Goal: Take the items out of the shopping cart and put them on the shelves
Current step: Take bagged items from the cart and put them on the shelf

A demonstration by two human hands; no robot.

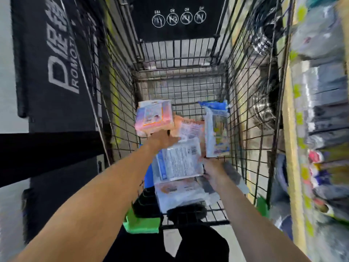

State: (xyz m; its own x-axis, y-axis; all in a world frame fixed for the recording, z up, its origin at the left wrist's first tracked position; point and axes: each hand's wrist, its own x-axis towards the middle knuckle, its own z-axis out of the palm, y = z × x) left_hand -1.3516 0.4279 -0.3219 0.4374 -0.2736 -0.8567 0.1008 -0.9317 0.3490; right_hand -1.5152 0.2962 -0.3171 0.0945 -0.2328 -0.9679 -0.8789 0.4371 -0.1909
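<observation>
Now our left hand [161,139] grips a pink packet [154,118] over the shopping cart [245,103]; our right hand [214,172] grips a white packet [216,133].

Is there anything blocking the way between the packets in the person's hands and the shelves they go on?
Yes. The cart's right wire wall stands between the blue-topped packet in the right hand and the shelves. The pink packet in the left hand is also inside the basket. Both must go over the rim.
</observation>
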